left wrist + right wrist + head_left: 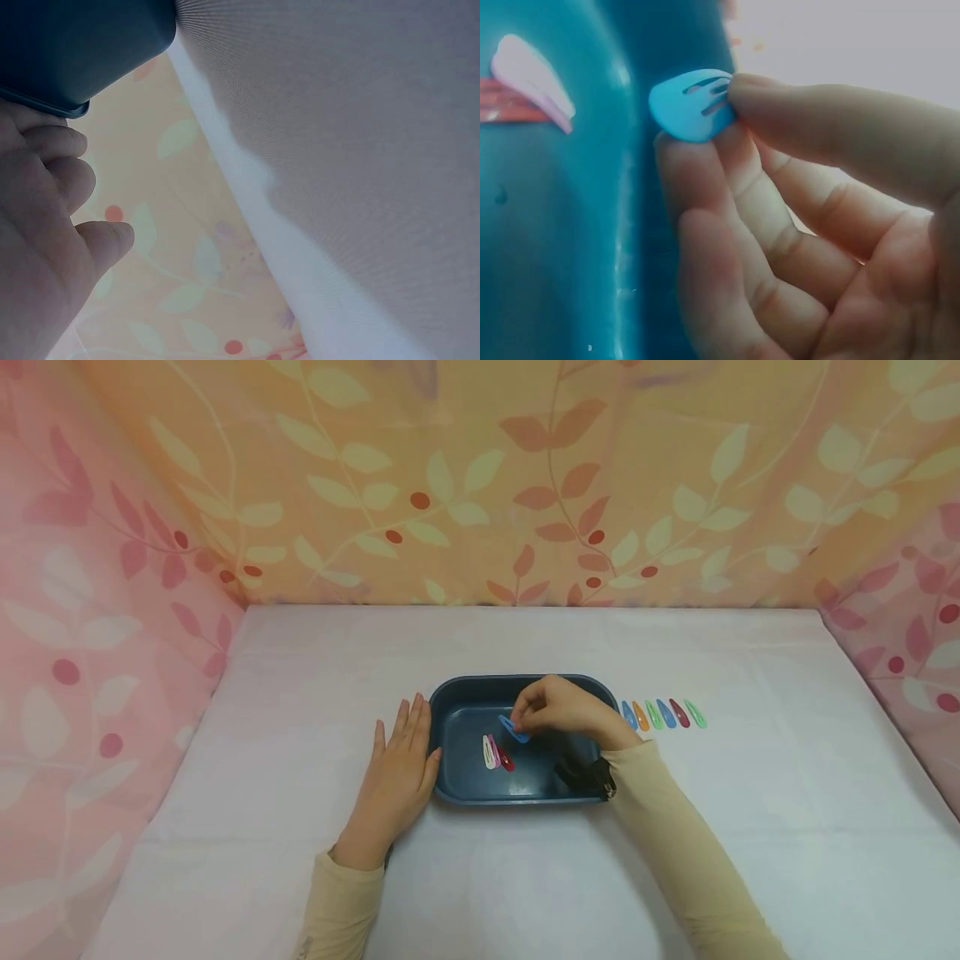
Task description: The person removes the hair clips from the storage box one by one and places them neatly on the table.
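Note:
A blue snap hair clip (pixel 686 109) is pinched between the thumb and fingers of my right hand (pixel 562 710), held above the inside of a dark blue tray (pixel 525 802). Within the tray, left of the held clip, lie a white clip (pixel 489 752), a pink clip (pixel 494 750) and a red clip (pixel 506 761) close together. My left hand (pixel 401 768) lies flat with straight fingers against the tray's left side. In the left wrist view its fingers touch the tray's rim (pixel 75 111).
Right of the tray, several hair clips stand in a row on the white cloth: blue (pixel 629 716), orange (pixel 641 717), green (pixel 655 716) and red (pixel 680 713) among them. A leaf-patterned curtain (pixel 465 485) hangs behind the table (pixel 315 652).

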A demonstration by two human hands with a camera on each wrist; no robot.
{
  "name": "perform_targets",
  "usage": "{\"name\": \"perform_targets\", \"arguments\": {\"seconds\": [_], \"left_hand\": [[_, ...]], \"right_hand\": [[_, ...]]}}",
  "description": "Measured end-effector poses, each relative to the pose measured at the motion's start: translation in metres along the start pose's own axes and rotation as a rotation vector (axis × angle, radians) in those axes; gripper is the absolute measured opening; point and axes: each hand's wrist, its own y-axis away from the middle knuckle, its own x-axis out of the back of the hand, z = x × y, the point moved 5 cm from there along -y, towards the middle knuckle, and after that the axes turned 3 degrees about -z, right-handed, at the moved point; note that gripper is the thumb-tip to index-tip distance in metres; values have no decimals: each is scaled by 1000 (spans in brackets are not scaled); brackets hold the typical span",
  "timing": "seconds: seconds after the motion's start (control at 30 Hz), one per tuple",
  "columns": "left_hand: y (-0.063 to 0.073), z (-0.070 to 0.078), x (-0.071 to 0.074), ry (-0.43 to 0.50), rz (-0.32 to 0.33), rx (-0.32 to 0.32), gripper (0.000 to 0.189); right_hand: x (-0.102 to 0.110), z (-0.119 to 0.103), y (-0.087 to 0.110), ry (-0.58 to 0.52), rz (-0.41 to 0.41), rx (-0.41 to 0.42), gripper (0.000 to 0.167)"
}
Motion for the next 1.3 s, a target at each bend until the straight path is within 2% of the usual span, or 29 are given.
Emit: {"name": "perform_targets", "arguments": {"seconds": [0.3,0.43,0.6,1.07,1.3], "left_hand": [[0,0,-1,4,11,-5,63],[1,0,-1,-2,20,-5,63],[1,1,-1,-6,26,-7,64],[2,2,-3,-8,16,2,63],[2,3,0,4,9,5,63]], "right_hand": [[8,5,23,-46,114,-15,10],[13,8,32,-97,157,9,11],[20,11,41,-105,202,33,12],[39,19,59,-117,289,40,14],[48,20,65,-141,300,31,15]]}}
